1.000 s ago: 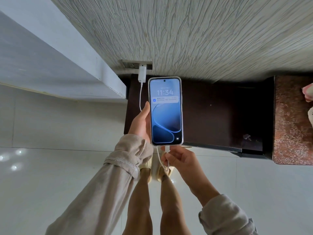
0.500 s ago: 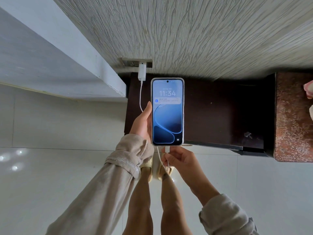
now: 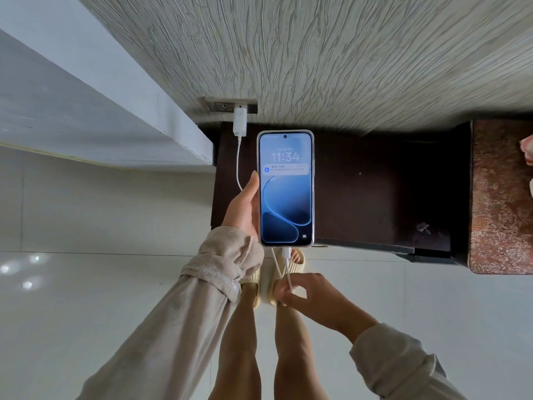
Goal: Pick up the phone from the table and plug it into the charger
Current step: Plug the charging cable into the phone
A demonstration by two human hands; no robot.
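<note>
My left hand point(image 3: 243, 206) holds the phone point(image 3: 286, 188) upright from its left side, above the dark table point(image 3: 375, 192). The screen is lit and reads 11:34. A white charger adapter point(image 3: 240, 121) sits in the wall socket point(image 3: 227, 106). Its white cable point(image 3: 238, 166) runs down behind my left hand and loops up to the connector point(image 3: 286, 253), which sits in the bottom edge of the phone. My right hand point(image 3: 313, 297) is below the phone, with its fingertips pinched on the low part of the cable loop.
A textured wall point(image 3: 331, 53) rises behind the table. To the left stands a white panel point(image 3: 86, 96). A reddish patterned surface point(image 3: 501, 197) adjoins the table on the right. Below are the pale tiled floor point(image 3: 86, 284), bare legs and cream slippers point(image 3: 297, 262).
My right hand has let go of the connector under the phone and slid down the cable. The connector now stays in the phone's bottom edge. The phone has barely moved.
</note>
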